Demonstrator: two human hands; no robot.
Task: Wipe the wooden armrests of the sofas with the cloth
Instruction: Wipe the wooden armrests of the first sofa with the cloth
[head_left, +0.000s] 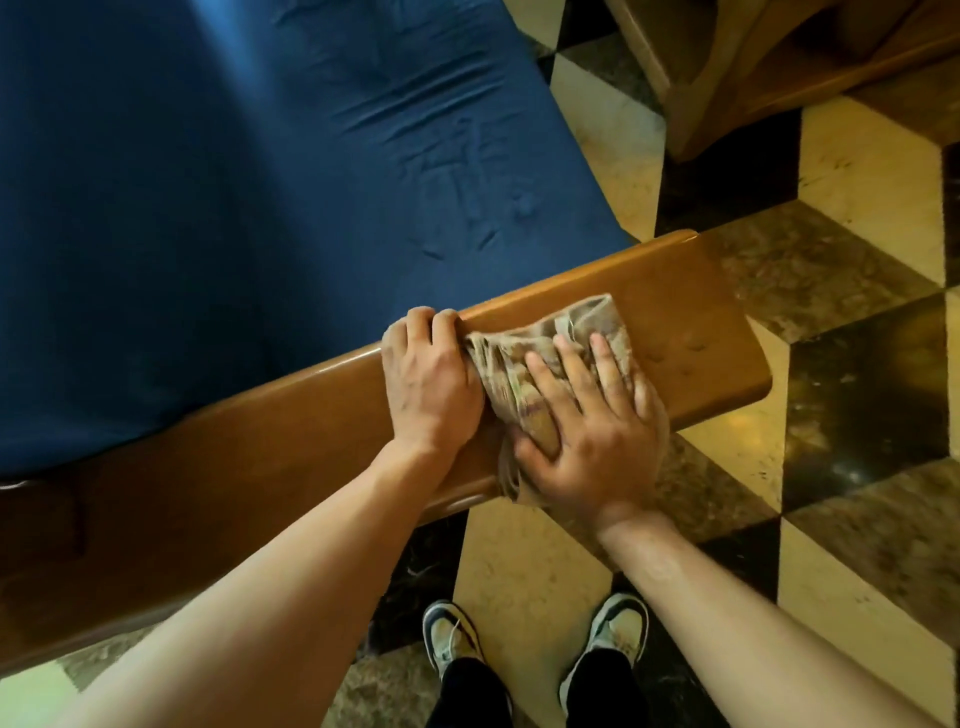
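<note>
Near the armrest (691, 332) end, right hand (597, 431) presses cloth (524, 353) flat-fingered; left hand (431, 379) grips its edge.

The single head camera is looking steeply down from above the standing person, facing forward over the wooden armrest (675, 322), which is crossing the middle of the frame on a slant from lower left to upper right. It is sitting close enough that both forearms are entering from the bottom edge and the left hand (431, 379) and right hand (592, 431) are filling the centre, while the person's shoes (452, 639) are showing directly below on the tiled floor (857, 249). The wide lens is also taking in the blue cushion (234, 197) at upper left and other wooden furniture (753, 67) at the top right.
</note>
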